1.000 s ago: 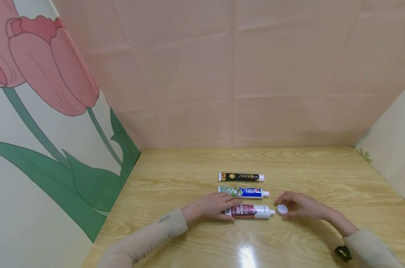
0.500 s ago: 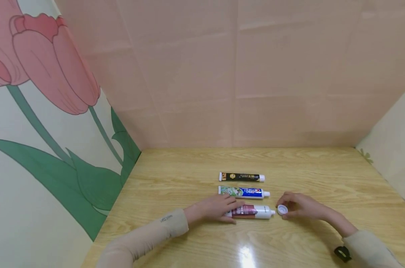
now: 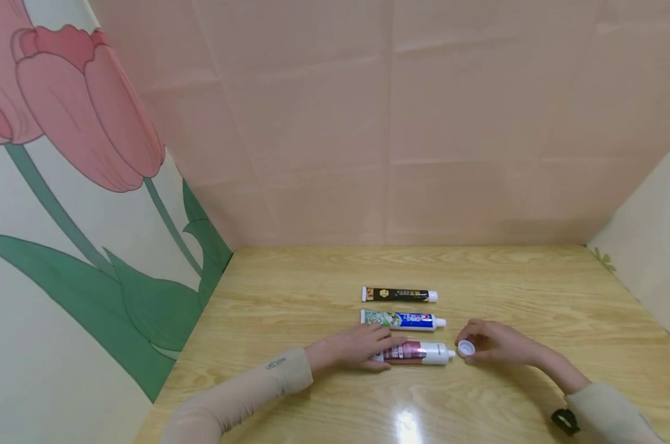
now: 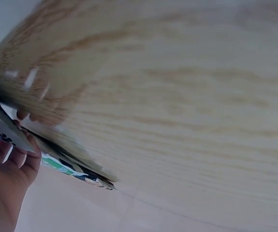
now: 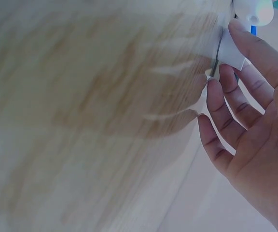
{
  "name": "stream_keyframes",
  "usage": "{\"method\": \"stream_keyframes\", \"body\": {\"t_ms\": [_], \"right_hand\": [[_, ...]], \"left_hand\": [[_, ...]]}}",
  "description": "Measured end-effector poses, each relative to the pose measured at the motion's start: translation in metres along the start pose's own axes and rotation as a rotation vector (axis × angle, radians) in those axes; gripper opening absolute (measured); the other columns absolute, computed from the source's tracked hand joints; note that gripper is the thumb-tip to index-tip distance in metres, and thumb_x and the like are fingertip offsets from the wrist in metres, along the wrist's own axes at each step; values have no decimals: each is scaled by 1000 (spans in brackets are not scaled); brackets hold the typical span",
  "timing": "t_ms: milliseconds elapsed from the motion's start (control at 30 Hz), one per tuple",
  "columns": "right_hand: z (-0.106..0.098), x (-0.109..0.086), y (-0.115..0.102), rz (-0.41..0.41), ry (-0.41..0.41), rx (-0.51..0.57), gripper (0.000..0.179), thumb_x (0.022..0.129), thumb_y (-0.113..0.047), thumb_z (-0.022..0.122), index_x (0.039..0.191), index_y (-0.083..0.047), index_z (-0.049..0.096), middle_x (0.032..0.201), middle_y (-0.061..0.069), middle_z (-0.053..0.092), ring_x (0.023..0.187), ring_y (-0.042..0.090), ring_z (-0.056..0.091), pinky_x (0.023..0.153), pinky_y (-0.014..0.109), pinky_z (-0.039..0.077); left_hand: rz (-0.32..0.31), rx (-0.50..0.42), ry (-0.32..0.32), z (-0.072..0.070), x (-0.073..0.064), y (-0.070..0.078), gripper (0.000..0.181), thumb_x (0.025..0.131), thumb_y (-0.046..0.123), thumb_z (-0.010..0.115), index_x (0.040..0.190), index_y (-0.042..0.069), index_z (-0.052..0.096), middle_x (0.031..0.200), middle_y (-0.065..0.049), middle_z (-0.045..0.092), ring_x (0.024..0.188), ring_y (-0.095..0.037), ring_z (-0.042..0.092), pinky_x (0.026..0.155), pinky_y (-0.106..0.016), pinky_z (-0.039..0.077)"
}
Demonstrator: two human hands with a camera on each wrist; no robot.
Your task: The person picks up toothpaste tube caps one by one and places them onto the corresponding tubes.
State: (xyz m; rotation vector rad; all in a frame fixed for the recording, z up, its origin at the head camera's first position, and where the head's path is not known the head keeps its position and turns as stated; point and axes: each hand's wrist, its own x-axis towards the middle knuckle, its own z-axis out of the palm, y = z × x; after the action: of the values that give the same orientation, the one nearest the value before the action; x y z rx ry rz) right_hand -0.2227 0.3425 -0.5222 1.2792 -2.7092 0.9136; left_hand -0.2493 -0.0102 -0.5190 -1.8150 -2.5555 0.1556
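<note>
A white and dark pink toothpaste tube (image 3: 423,353) lies on its side on the table, its bare nozzle (image 3: 451,354) pointing right. My left hand (image 3: 357,346) grips its left end, fingers along the far side and thumb at the near side. In the left wrist view those fingers (image 4: 30,157) curl behind the tube's pale end (image 4: 5,126). Just right of the nozzle, my right hand (image 3: 498,343) pinches a white screw cap (image 3: 466,348), its hollow side facing the nozzle. Thumb and fingers hold the cap (image 5: 229,52) close over the table in the right wrist view.
Behind the gripped tube lie a green and blue toothpaste tube (image 3: 407,320) and a smaller black one (image 3: 404,295), both capped and parallel to it. A small black object (image 3: 565,422) is near the right sleeve. A pink wall covering (image 3: 384,123) rises at the back.
My left fingers have shifted slightly to the right over the tube. The right hand with the cap stays almost where it was.
</note>
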Motion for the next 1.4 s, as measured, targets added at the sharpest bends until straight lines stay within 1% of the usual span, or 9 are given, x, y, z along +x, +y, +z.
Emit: {"method": "stream_keyframes", "body": {"t_ms": [33,167,333,400,600,833,967,1167,1400], "right_hand": [[0,0,0,1,1,0,26,78,-27,74,101,-21,64,93,-12,58,81,2,54,67,24,48],[-1,0,0,11,-1,1,26,78,-27,74,101,-21,64,93,-12,58,82,2,54,68,24,48],[-2,0,0,45,-8,14,27,78,-29,74,102,-20,64,94,-12,59,83,1,55,69,24,49],[-2,-1,0,60,-12,17,27,78,-29,74,102,-20,64,94,-12,59,83,1,55,69,24,49],[-3,0,1,70,-6,11,29,77,-27,75,102,-19,65,92,-12,58,81,2,54,67,24,49],[-5,3,1,70,8,38,28,77,-25,75,103,-17,65,89,-10,58,76,4,54,63,23,48],[-6,4,-1,77,11,41,29,78,-26,74,104,-16,64,90,-9,59,76,5,55,62,23,48],[-7,5,-3,86,11,42,28,79,-26,73,104,-15,64,90,-8,58,75,5,55,63,24,49],[-7,8,-4,82,31,8,27,80,-26,72,104,-16,64,92,-11,59,79,4,56,67,25,50]], "left_hand": [[3,7,1,0,0,0,67,95,55,32,150,23,10,144,-2,38,125,-15,41,104,-30,34],[21,49,7,1,1,0,67,96,53,32,150,23,7,137,0,43,118,-13,44,100,-26,37],[37,45,25,4,3,1,66,96,50,32,149,28,-1,129,2,45,111,-11,45,96,-24,40],[40,38,31,5,3,1,66,96,49,33,149,29,-2,128,2,45,110,-10,45,95,-24,41],[50,41,37,3,1,2,66,97,48,34,150,28,1,127,1,46,108,-10,46,91,-22,43],[63,80,62,1,1,1,66,97,46,37,150,25,4,124,1,46,109,-10,47,94,-23,41],[76,96,78,0,1,1,65,97,45,38,150,25,6,121,1,47,105,-9,47,93,-22,41],[67,66,75,1,1,0,66,97,45,39,150,28,3,115,3,48,100,-7,46,85,-18,42],[63,61,73,-4,0,-1,68,96,46,39,149,30,0,119,3,48,101,-7,46,86,-18,42]]}}
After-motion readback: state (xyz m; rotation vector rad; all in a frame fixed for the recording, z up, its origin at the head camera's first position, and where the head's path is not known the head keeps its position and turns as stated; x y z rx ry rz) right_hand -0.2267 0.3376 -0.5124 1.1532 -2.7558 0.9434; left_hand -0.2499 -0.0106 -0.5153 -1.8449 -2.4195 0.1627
